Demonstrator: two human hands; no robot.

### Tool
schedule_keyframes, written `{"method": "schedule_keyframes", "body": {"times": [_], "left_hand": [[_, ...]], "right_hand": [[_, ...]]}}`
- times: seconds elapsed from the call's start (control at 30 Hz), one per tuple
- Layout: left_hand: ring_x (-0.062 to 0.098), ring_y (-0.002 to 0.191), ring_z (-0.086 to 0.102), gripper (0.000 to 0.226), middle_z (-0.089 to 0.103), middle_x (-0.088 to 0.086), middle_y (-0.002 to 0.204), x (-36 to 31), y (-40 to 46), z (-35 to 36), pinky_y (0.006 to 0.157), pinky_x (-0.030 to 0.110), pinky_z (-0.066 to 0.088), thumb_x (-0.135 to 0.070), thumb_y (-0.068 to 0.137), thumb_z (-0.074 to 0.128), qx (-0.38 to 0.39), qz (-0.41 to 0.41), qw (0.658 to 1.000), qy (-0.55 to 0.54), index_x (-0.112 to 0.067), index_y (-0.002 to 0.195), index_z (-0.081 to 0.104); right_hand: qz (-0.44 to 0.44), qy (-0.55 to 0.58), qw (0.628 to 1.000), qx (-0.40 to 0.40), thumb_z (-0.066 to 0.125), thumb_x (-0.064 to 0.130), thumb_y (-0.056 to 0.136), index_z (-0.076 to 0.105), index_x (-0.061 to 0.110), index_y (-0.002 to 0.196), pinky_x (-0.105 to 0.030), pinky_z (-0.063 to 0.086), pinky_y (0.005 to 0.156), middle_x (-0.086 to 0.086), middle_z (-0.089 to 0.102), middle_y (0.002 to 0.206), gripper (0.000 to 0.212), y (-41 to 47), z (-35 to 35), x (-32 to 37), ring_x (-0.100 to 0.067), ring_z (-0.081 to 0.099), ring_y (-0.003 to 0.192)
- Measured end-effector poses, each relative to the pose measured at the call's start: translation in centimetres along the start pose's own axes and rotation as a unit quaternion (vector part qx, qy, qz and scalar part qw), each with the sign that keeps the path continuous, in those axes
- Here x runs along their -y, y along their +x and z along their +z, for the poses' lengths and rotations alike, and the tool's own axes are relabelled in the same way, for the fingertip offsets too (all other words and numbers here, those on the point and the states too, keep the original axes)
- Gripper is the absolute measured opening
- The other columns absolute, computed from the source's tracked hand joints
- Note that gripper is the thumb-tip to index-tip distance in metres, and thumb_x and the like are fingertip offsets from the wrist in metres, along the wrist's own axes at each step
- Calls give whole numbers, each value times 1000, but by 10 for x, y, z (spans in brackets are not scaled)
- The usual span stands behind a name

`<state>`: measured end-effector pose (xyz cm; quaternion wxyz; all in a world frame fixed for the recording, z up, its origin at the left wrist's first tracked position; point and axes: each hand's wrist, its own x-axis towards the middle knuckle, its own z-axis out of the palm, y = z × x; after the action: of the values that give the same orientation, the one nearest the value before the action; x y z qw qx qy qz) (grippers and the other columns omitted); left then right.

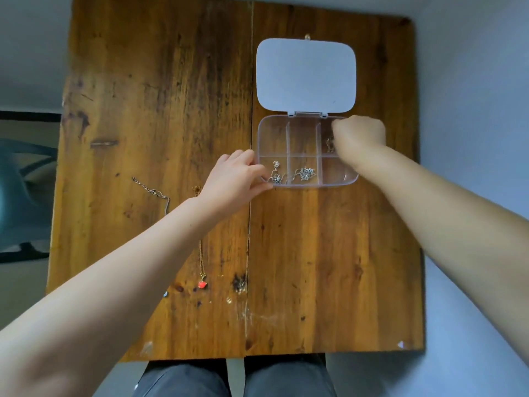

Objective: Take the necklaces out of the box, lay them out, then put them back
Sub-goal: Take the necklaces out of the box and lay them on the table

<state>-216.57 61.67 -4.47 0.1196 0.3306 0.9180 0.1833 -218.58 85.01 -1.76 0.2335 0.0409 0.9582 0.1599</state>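
Left of the left hand (237, 179), two necklaces already lie on the surface (329, 253): a silver chain (153, 192) farthest out, and a gold chain (201, 253) with a red pendant (202, 284) that runs partly under that forearm. If the arm drags back carelessly it could sweep the gold chain askew or off the near edge. The left hand itself rests against the near-left corner of the box (307, 151), fingers curled at the rim beside a silver piece (276, 174); whether it pinches that chain or only steadies the box I cannot tell. That piece seems to trail over the divider toward a second cluster (306, 173) just right of the hand, so lifting one could pull the other along and tangle them. The box is light clear plastic with its lid (305, 75) folded flat beyond both hands; a tug from a snagged chain could slide or tip it if the left hand lets go. The right hand (359, 136) dips into the far-right compartment, fingers closed down around a dark chain (330, 143) under its fingertips; the grip itself is hidden. A thin chain pinched at one spot may slip, or catch on a divider as it rises, and knot.
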Motion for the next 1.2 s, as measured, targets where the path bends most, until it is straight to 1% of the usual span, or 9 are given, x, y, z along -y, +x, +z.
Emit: {"method": "schedule_keyframes", "body": {"times": [0.17,0.3,0.43,0.5,0.57,0.7,0.83,1.07,1.2], "left_hand": [[27,89,50,23,54,6,89,-4,-3,1,73,34,32,-37,86,61,-1,-23,1000,-5,-16,94,68],[27,95,49,27,53,6,93,-10,-5,-3,80,39,36,-39,86,60,-6,-45,999,11,-18,102,66],[30,106,52,43,57,12,114,-35,-1,-22,86,37,42,-27,86,63,-91,-28,991,-95,-12,125,53],[16,126,43,47,48,3,135,-54,1,-39,100,25,37,-22,89,59,-77,1,967,-245,-15,133,46],[-5,115,46,28,53,-11,125,-68,-2,-54,93,11,38,-20,93,53,-26,11,942,-334,-20,121,55],[18,71,57,33,68,0,78,-51,-26,-73,67,26,45,-30,97,44,27,-22,911,-410,-13,75,62],[41,82,60,43,64,1,63,-10,-59,-79,88,43,49,-43,94,44,84,-72,879,-465,-17,62,57],[2,52,47,40,53,-6,57,46,-64,-65,58,18,43,-48,88,54,193,-122,916,-330,-17,63,55],[8,53,46,36,52,-4,60,51,-49,-47,53,22,38,-44,88,56,264,-71,931,-244,-18,63,55]], "right_hand": [[-11,-36,999,13,52,-5,85,63,6,84,-26,23,45,-7,46,63,15,-2,1,-1,-25,47,64],[-4,232,973,-10,54,15,92,62,11,101,-28,43,54,-9,64,92,13,-13,-14,-12,-26,59,77],[-94,585,805,29,57,18,92,62,21,99,-16,52,54,-3,70,94,9,-61,-45,-18,-9,69,73],[-145,650,746,19,56,17,93,64,21,102,-17,54,59,-1,71,94,13,-88,-53,-10,-11,70,80],[-157,707,690,-9,54,15,94,65,21,103,-19,55,61,3,71,89,16,-108,-57,-1,-12,69,81],[-105,827,552,7,50,19,91,66,21,93,-20,49,55,2,68,78,16,-135,-52,15,-12,64,70],[-60,887,453,61,46,18,92,64,19,77,-19,43,47,1,61,68,24,-159,-30,43,-11,54,58],[203,869,437,111,52,13,95,61,7,97,-19,54,57,-6,75,84,11,-220,40,137,-16,72,73],[318,853,394,126,56,16,94,61,10,98,-25,54,61,-7,75,94,9,-245,71,185,-21,72,86]]}}
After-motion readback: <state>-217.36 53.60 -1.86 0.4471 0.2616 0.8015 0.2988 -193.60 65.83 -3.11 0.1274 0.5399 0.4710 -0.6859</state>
